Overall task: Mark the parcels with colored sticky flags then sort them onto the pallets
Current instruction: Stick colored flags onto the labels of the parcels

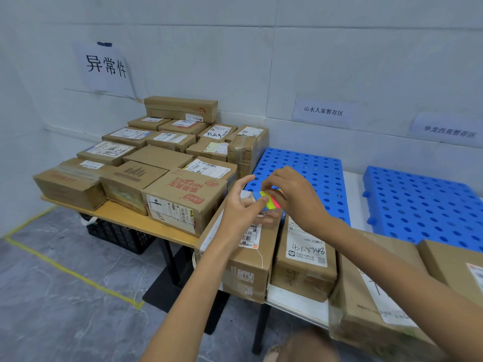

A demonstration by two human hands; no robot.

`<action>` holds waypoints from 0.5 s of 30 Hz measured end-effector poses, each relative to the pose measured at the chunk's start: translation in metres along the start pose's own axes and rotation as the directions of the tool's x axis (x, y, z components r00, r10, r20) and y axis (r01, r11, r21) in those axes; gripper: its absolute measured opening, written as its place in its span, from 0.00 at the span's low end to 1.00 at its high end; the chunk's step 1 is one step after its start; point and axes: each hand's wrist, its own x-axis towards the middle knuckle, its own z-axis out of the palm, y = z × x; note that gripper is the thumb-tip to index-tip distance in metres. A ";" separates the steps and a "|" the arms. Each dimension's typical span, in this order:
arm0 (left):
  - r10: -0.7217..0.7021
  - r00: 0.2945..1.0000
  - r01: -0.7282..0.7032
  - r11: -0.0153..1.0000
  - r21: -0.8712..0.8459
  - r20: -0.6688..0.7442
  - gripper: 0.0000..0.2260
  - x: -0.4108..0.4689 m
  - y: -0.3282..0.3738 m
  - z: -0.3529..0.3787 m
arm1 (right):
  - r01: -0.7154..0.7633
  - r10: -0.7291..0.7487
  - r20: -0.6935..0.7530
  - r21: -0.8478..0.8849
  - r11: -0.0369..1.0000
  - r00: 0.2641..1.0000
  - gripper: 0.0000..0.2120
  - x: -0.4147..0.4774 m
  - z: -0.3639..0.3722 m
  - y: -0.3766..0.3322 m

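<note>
Left hand (241, 209), right hand (296, 194), sticky flags (269, 201) between fingers (269, 182); parcel (251, 265) below

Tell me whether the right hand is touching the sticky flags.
Touching. The head view shows the right hand pinching the sticky flags, which the left hand holds.

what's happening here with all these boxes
A person's left hand and right hand both pinch a pack of colored sticky flags just above a parcel in front. More parcels are stacked on the wooden table behind. No parcel shows on the blue pallets yet.
</note>
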 end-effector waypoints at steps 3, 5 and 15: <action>0.010 1.000 -0.010 0.999 0.034 0.001 0.23 0.000 -0.002 -0.001 | -0.010 0.010 0.009 0.031 0.999 1.000 0.02 0.002 0.001 0.002; 0.015 1.000 -0.015 0.999 0.050 -0.001 0.23 0.000 -0.002 -0.002 | -0.031 0.030 0.025 0.064 0.997 0.999 0.02 0.003 0.002 0.004; 0.039 0.999 -0.036 0.995 0.093 -0.032 0.23 -0.001 -0.002 0.000 | -0.114 0.105 0.083 0.106 0.988 0.991 0.06 0.005 -0.004 -0.001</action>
